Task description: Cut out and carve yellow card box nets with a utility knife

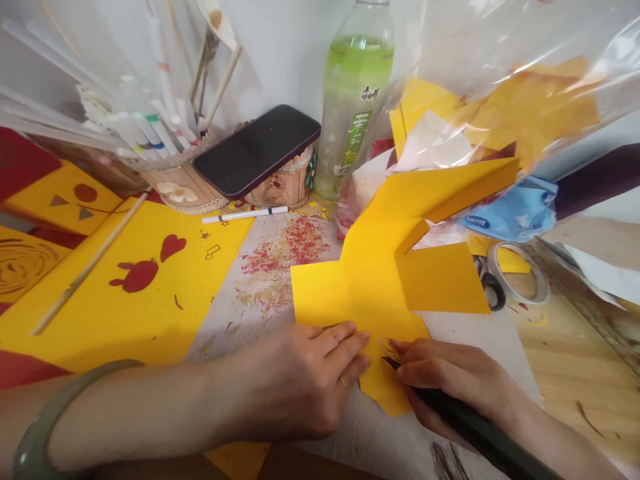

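Observation:
A folded and cut piece of yellow card [373, 273] lies in front of me, its flaps standing up at the far end and on the right. My left hand [317, 380] rests on its near left part with the fingers stretched out and laid flat. Gripped in my right hand [455, 377] is a dark-handled craft knife [473, 423], its tip touching the card just right of my left fingertips. Small cut lines show around the tip. Beneath the card is a grey-white board [270, 293] smeared with red and gold marks.
Yellow sheets with red cut-outs [140, 275] and a wooden stick [90, 263] lie left. Behind stand a pen holder [187, 183], a phone [260, 148] atop another holder, and a green-liquid bottle [355, 107]. A tape roll [543, 287], scissors [495, 293] and plastic bag [490, 40] are right.

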A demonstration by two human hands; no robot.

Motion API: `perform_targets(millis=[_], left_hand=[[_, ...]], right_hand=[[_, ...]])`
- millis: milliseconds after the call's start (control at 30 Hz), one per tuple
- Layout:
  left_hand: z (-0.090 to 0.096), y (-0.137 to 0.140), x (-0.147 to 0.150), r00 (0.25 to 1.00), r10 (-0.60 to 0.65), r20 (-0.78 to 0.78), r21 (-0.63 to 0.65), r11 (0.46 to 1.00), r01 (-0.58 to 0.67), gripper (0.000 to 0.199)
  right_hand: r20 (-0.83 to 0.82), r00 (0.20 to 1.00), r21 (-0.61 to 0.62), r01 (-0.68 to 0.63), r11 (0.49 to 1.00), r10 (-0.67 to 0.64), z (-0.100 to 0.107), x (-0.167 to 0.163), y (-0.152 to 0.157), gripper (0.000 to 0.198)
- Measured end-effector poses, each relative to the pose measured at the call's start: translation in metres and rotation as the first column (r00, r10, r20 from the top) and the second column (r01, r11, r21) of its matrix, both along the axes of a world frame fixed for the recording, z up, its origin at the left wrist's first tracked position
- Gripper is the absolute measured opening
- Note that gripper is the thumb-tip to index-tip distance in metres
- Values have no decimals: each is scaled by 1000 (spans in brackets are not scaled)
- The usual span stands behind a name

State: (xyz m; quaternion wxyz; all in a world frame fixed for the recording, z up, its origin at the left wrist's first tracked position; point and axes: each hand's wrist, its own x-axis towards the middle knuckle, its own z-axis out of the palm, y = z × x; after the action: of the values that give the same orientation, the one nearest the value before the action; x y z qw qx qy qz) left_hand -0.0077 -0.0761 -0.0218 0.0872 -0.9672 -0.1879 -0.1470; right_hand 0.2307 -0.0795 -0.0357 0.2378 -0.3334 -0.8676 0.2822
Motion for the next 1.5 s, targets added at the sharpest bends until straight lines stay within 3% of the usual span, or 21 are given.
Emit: perform_targets(millis=[233,600,667,733,800,867,1233,1500], left_hand=[[-2,2,-1,1000,-6,11,-10,1000,6,27],[-6,5,-4,998,-54,23,-6,999,54,27],[-8,6,-4,998,-56,42,1,998,56,25],[-9,8,-4,996,-63,63,6,998,63,24],[-9,9,-4,994,-74,79,4,997,74,24],[-9,9,-4,994,-80,81,0,997,80,25],[-5,5,-2,996,-57,72,38,998,54,26],[-4,6,-2,996,-53,67,34,998,51,26]], right_hand=[[-77,991,81,-106,991,112,-3,2,11,15],[-88,990,95,-103,990,111,-3,2,11,17],[-104,993,87,-53,995,62,2,-1,10,17],[-110,989,48,103,994,-97,9,-6,7,16],[-92,953,-10,289,957,-289,15,-11,3,15],[-49,922,-60,382,922,-385,18,-16,-1,14],[-48,934,-1,354,935,-354,4,-21,-3,11],[-67,933,-4,353,936,-352,5,-21,-3,11]])
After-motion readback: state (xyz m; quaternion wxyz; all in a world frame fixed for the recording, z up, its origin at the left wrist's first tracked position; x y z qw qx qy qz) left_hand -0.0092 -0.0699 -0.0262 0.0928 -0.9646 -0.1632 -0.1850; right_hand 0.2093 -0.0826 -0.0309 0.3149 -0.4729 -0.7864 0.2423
